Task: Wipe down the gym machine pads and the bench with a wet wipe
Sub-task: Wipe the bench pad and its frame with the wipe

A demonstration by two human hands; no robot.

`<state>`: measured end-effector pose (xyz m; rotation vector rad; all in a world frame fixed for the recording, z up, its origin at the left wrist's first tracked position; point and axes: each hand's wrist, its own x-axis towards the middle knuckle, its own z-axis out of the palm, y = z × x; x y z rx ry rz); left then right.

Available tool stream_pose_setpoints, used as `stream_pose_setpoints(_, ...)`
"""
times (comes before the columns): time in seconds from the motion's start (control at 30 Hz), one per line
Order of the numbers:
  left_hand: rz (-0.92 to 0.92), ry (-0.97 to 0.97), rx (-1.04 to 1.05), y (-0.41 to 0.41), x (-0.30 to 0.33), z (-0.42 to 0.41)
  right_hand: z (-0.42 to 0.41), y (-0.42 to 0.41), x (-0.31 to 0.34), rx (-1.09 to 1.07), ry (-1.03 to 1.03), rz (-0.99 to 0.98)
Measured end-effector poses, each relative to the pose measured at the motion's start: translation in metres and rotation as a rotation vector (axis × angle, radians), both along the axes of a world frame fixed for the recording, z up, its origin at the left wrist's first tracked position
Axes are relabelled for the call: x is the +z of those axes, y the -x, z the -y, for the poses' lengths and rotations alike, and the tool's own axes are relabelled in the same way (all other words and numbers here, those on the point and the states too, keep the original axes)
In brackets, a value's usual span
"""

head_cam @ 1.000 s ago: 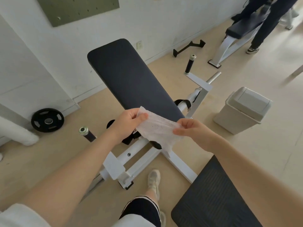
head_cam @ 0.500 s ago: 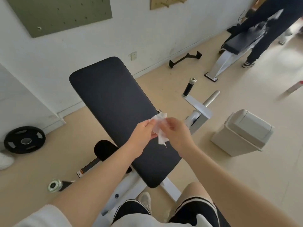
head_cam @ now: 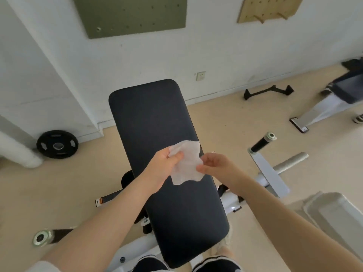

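Head view: long black bench pad (head_cam: 157, 154) runs lengthwise away from the person toward the wall, far end at the top. Left hand (head_cam: 163, 165) grips a crumpled white wipe (head_cam: 186, 163) over the pad's right edge, mid-length; right hand (head_cam: 214, 165) pinches its other side. Bare floor (head_cam: 225, 124) left and right of the pad, weight plate (head_cam: 57, 144) off left, bin (head_cam: 334, 213) right.

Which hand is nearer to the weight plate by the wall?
Left. The left hand holds the wipe over the pad, on the side of the plate. The right hand is farther right.
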<state>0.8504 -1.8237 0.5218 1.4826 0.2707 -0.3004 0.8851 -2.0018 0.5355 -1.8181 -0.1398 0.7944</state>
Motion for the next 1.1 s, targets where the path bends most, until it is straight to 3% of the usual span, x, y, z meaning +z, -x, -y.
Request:
stream_pose_setpoints(0.2,0.001,-0.154,0.189,-0.049,-0.014,0.003,-0.017,-0.096,-0.022,0.004,-0.223,-0.327)
stream_pose_setpoints(0.33,0.127,-0.302,0.269,-0.075,-0.031,-0.001,-0.041,-0.141,-0.042,-0.033,-0.241,-0.505)
stream_pose_setpoints(0.4,0.24,-0.527,0.199,-0.085,-0.04,-0.006,-0.057,-0.156,-0.047,-0.082,-0.238,-0.592)
stream_pose_setpoints(0.53,0.499,-1.216,0.028,-0.101,-0.061,-0.028,-0.081,-0.182,-0.052,-0.126,-0.395,-0.774)
stream_pose_setpoints(0.6,0.486,-1.31,-0.082,-0.107,-0.069,-0.044,-0.09,-0.19,-0.058,-0.035,-0.429,-0.733)
stream_pose_setpoints(0.67,0.398,-1.243,-0.142,-0.109,-0.072,-0.062,-0.103,-0.191,-0.064,0.022,-0.317,-0.556)
stream_pose_setpoints(0.73,0.263,-1.163,-0.014,-0.109,-0.078,-0.087,-0.124,-0.193,-0.074,-0.049,-0.165,-0.341)
stream_pose_setpoints(0.8,0.084,-1.226,0.103,-0.112,-0.089,-0.118,-0.152,-0.199,-0.079,-0.115,-0.005,0.029)
stream_pose_setpoints(0.9,-0.15,-1.393,0.032,-0.121,-0.109,-0.162,-0.208,-0.207,-0.075,-0.033,0.045,0.581)
stream_pose_setpoints(1.03,-0.132,-1.377,-0.081,-0.126,-0.132,-0.187,-0.284,-0.222,-0.091,0.27,0.07,1.321)
stream_pose_setpoints(1.1,-0.09,-1.354,-0.067,-0.125,-0.139,-0.19,-0.31,-0.231,-0.107,0.404,0.159,1.429)
